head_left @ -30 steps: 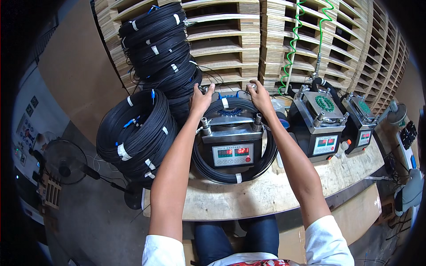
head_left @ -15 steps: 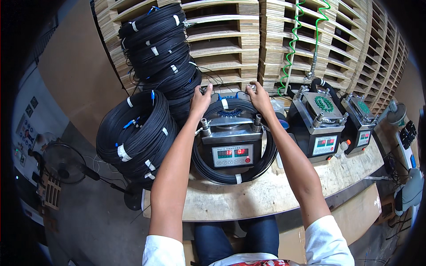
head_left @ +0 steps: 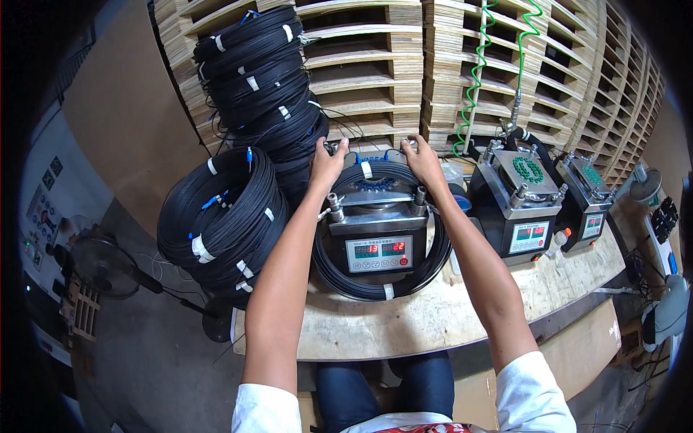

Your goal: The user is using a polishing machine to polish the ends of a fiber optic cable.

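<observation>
Head view, looking down at a worn wooden workbench (head_left: 433,325). A person sits at its near edge, both bare forearms reaching forward.

The left hand (head_left: 326,164) rests on the far left part of a black cable coil (head_left: 382,278) that lies flat on the bench, ringed around a small grey machine (head_left: 375,234). Its fingers are curled over the cable at the machine's back; how firmly they grip cannot be told. The right hand (head_left: 424,162) lies on the far right part of the same coil, fingers bent down over the cable, thumb toward the middle. White tape bands wrap the coil at several spots.

The machine stands near the middle of the bench, inside the coil. Its front panel shows two red number displays and a row of buttons; metal posts rise at its top corners.

Compared with a second ago, both hands sit in nearly the same places on the far arc of the coil, and the coil has not shifted. The work looks like a pause or a fine adjustment rather than a lift.

At the left edge, stacked black cable coils (head_left: 220,216) rise in two piles. Toward the right edge stand two similar machines (head_left: 516,202). Wooden pallets (head_left: 375,65) and a green spiral hose (head_left: 473,79) fill the back.
</observation>
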